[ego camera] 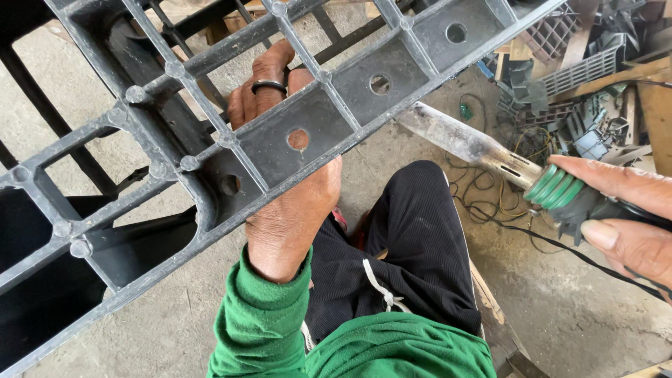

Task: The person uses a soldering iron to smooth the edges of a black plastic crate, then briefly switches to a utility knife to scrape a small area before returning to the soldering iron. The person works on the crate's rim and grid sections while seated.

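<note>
Above the concrete floor (175,329), the left hand (287,210) grips the black plastic grid (231,119) steady while the right hand (623,210) clasps a heat gun (490,150) toward its edge.

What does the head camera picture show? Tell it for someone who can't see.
A person's left hand grips a big black plastic grid crate from underneath, while the right hand holds a heat tool with a metal nozzle and green collar near its edge, above a dusty concrete floor.

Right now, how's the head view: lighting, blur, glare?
Head view: flat, even daylight, soft shadows only. The black plastic grid pallet and left hand are sharp. The right hand on the heat gun is slightly soft at the frame edge. Faint sheen on the metal nozzle, no glare. Wide-angle stretch shows toward the corners.
</note>
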